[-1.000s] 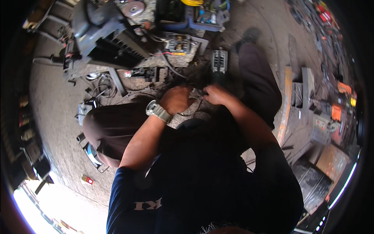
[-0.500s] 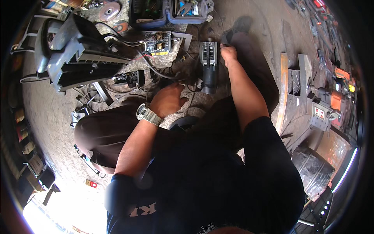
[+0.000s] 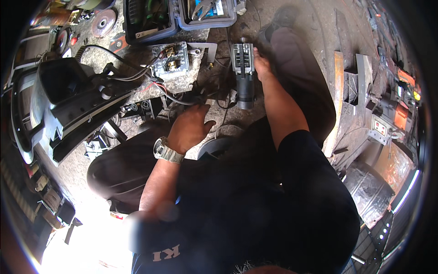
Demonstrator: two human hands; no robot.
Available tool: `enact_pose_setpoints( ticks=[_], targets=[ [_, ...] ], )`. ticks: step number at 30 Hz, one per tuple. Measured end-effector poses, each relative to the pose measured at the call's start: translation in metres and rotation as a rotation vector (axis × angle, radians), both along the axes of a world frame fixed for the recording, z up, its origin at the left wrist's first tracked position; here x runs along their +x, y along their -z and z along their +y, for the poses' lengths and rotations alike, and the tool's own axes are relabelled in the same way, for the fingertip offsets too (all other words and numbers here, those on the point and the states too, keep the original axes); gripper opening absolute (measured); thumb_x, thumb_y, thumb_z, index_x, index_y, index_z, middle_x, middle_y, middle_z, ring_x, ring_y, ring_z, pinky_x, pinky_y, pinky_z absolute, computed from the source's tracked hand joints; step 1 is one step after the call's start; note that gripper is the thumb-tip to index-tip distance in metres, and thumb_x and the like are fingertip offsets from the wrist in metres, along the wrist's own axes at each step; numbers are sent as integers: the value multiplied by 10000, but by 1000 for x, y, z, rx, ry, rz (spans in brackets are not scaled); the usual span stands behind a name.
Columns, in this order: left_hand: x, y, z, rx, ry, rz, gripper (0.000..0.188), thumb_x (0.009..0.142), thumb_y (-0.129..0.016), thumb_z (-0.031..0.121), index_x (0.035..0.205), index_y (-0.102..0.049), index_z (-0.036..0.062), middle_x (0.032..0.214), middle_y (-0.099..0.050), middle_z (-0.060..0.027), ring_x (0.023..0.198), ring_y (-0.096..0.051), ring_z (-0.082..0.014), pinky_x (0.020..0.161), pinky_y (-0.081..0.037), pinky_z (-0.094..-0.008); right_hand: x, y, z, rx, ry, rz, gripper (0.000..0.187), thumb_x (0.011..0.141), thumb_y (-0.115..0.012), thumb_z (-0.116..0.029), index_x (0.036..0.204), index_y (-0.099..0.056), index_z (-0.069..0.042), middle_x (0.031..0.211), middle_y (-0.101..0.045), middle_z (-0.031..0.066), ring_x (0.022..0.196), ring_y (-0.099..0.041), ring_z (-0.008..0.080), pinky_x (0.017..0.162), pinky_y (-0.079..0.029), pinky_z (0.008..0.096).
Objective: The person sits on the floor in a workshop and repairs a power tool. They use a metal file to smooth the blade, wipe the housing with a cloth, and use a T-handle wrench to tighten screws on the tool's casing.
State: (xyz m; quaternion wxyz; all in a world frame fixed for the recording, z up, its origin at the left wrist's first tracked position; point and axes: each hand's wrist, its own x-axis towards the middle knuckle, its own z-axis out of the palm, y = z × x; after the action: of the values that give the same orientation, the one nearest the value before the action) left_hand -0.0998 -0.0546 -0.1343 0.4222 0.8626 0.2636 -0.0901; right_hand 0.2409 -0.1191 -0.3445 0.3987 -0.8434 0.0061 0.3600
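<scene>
A black cylindrical motor unit with a grey gear-like end lies on the floor between my knees. Along its right side rests my right hand, fingers stretched out against the grey end. My left hand, with a watch on the wrist, hovers or rests near a grey cable; its thumb stands apart, and its fingertips point at the cable. Whether they touch it I cannot tell. Wires run from a panel with brass-coloured parts to a large black machine housing at the left.
An open blue toolbox with hand tools stands at the far side. Near it lie a grinding disc and an orange-and-black tool. Metal strips, a switch box and a drum-like container are on the right.
My right hand has come down flatter along the motor unit's side. The black housing now appears lower and further left, while the whole view has also shifted. My left hand has barely moved.
</scene>
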Motion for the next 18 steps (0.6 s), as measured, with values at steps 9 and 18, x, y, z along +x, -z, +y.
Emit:
enact_pose_setpoints(
  ticks=[9,18],
  targets=[
    [7,-2,-2,-27,64,63,503,933,-724,279,1357,-604,34,1233,-657,-236,1158,-622,-423,980,-512,-487,10,31,-1,-73,-76,-118,867,927,-671,-654,1429,-569,45,1434,-613,229,1349,-573,313,1128,-428,401],
    [9,3,-3,-33,55,42,491,943,-721,283,1377,-600,87,1245,-656,-213,1149,-628,-411,975,-516,-486,5,9,-3,129,-81,58,799,1012,-577,-614,1518,-490,-1,1480,-576,200,1353,-555,296,1134,-417,412]
  ],
)
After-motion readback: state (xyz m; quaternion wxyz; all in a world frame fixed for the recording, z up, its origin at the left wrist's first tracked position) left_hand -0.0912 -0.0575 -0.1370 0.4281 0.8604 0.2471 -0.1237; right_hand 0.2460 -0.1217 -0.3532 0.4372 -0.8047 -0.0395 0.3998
